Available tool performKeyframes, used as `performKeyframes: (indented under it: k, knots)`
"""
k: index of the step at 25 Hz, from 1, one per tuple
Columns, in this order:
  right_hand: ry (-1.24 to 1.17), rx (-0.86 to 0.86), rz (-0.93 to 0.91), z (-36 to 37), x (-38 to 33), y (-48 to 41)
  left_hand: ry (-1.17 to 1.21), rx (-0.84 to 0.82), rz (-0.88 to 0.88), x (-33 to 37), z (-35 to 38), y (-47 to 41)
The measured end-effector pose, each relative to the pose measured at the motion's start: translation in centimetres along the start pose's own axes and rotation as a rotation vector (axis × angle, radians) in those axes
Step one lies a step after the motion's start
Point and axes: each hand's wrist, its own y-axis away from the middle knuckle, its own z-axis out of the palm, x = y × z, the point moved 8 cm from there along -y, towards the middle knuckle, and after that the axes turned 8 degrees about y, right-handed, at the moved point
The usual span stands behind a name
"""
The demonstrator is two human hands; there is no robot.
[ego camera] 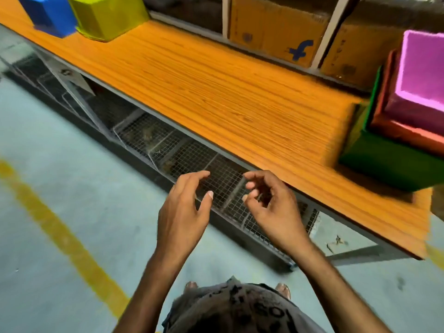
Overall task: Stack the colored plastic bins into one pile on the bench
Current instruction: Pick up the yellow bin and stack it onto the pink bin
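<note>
On the right end of the orange wooden bench (216, 92) stands a pile: a pink bin (422, 75) nested in a red bin (403, 135), nested in a green bin (384, 162). At the far left of the bench sit a blue bin (48, 15) and a yellow-green bin (108, 18) side by side. My left hand (182, 212) and my right hand (271, 207) hover in front of the bench's near edge, apart from every bin. Both have loosely curled fingers and hold nothing.
Cardboard boxes (276, 30) stand on a shelf behind the bench. Wire mesh baskets (192, 155) sit under the bench. The grey floor has a yellow line (60, 227) at the left. The view is motion-blurred.
</note>
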Motion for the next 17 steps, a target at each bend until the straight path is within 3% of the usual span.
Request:
performKeyframes:
  k: [6, 17]
  knots:
    - [0.123, -0.052, -0.182, 13.3, -7.4, -2.4, -0.324, 0.135, 0.047, -7.5, -11.8, -2.0]
    - [0.163, -0.174, -0.322, 31.2, -15.4, -16.2, -0.193, 0.235, -0.148, -21.8, -24.1, -14.2]
